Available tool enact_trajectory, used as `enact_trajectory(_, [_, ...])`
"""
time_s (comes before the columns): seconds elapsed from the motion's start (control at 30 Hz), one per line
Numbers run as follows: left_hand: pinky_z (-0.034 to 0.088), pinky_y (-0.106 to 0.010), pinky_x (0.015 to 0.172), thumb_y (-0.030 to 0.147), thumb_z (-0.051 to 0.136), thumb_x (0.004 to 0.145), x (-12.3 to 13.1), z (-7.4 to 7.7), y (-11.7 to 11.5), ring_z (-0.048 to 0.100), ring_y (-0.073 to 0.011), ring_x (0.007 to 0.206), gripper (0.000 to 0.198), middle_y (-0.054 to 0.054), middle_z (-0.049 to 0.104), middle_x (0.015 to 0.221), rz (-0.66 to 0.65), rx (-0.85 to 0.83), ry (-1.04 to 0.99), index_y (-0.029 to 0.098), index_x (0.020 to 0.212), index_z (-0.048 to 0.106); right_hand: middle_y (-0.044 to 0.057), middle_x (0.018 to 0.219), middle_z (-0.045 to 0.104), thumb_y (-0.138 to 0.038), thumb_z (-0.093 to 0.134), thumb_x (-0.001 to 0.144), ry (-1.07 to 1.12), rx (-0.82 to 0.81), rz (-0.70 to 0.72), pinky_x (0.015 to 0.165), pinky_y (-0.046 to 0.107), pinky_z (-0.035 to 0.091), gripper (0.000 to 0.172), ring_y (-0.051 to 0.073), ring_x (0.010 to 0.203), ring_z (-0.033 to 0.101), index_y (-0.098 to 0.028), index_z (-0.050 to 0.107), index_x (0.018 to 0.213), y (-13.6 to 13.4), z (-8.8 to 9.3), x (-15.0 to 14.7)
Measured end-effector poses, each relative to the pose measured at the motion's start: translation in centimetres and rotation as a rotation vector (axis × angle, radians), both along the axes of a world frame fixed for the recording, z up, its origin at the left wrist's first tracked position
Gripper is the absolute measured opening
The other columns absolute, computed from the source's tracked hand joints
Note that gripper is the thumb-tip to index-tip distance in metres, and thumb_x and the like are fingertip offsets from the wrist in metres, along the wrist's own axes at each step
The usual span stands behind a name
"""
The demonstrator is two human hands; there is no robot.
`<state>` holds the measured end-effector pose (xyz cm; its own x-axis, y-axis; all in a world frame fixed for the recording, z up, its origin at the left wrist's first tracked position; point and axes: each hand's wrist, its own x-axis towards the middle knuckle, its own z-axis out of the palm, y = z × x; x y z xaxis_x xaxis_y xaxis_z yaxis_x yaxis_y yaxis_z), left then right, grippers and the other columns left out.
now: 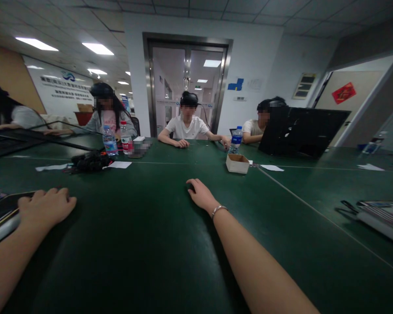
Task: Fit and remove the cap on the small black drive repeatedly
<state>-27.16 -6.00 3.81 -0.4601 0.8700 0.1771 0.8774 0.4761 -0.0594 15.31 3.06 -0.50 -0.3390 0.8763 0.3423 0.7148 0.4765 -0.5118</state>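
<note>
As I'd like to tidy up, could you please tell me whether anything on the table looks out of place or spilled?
I see no spill or damage. Only the dark jumbled bundle near the red-capped bottle looks untidy, with white paper showing on both sides.

Flat thing [5, 211]: black top, gold line, pale near edge; exact kind unclear.
Position: on the green table [134, 244], between eight and nine o'clock, cut off by the view's edge.
Pose: lying flat, near edge running toward two o'clock.
Condition: partly covered by the left hand [46, 208].
</note>
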Motion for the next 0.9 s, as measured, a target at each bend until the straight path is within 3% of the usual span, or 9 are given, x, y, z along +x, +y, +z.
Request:
enact_trajectory(0.1, [0.037, -0.048, 0.083, 0.038, 0.026, 0.082, 0.2, 0.1, -0.1, 0.053, -0.034, 0.105, 0.045, -0.017, 0.06, 0.119, 0.019, -0.104, 0.043, 0.016, 0.098, 0.062, 0.007, 0.109, 0.054, -0.019, 0.062, 0.076, 0.104, -0.031, -0.024, 0.094, 0.034, 0.039, 0.035, 0.018, 0.101, 0.053, -0.019, 0.056, 0.111, 0.4, -0.1, 0.7])
enact_trajectory(0.27, [0.038, -0.042, 0.081, 0.035, 0.022, 0.083, 0.7, 0.3, -0.6, 0.053, -0.0318, 0.107, 0.046, -0.015, 0.06, 0.12, 0.025, -0.126, 0.083, 0.018, 0.106, 0.058, 0.005, 0.106, 0.059, -0.018, 0.067, 0.07, 0.227, -0.062, -0.023, 0.094, 0.036, 0.04, 0.034, 0.018, 0.1, 0.055, -0.02, 0.059, 0.103, 0.8, -0.2, 1.1])
enact_trajectory(0.53, [0.039, -0.035, 0.075, 0.032, 0.029, 0.078, 0.1, 0.0, -0.4, 0.055, -0.0292, 0.101, 0.04, -0.016, 0.062, 0.114, 0.012, -0.113, 0.043, 0.017, 0.099, 0.06, 0.001, 0.088, 0.062, -0.028, 0.066, 0.069, 0.501, -0.124, -0.062, 0.084, 0.034, 0.045, 0.026, 0.015, 0.085, 0.056, -0.021, 0.064, 0.094, 1.8, -0.8, 1.4])
enact_trajectory(0.67, [0.04, -0.036, 0.074, 0.033, 0.022, 0.082, 0.4, 0.1, -0.6, 0.055, -0.0281, 0.102, 0.045, -0.016, 0.061, 0.115, 0.022, -0.113, 0.061, 0.018, 0.103, 0.058, 0.0, 0.078, 0.057, -0.035, 0.066, 0.068, 0.76, -0.196, -0.106, 0.072, 0.03, 0.047, 0.035, 0.014, 0.074, 0.054, -0.018, 0.063, 0.098, 2.5, -0.9, 2.0])
enact_trajectory(0.9, [0.037, -0.042, 0.079, 0.041, 0.025, 0.084, 1.5, 0.3, -1.3, 0.051, -0.0351, 0.105, 0.049, -0.018, 0.059, 0.117, 0.035, -0.067, 0.21, 0.017, 0.108, 0.06, 0.001, 0.088, 0.058, -0.035, 0.069, 0.064, 1.118, -0.318, -0.094, 0.075, 0.028, 0.051, 0.033, 0.014, 0.083, 0.059, -0.02, 0.062, 0.093, 2.8, -0.9, 2.4])
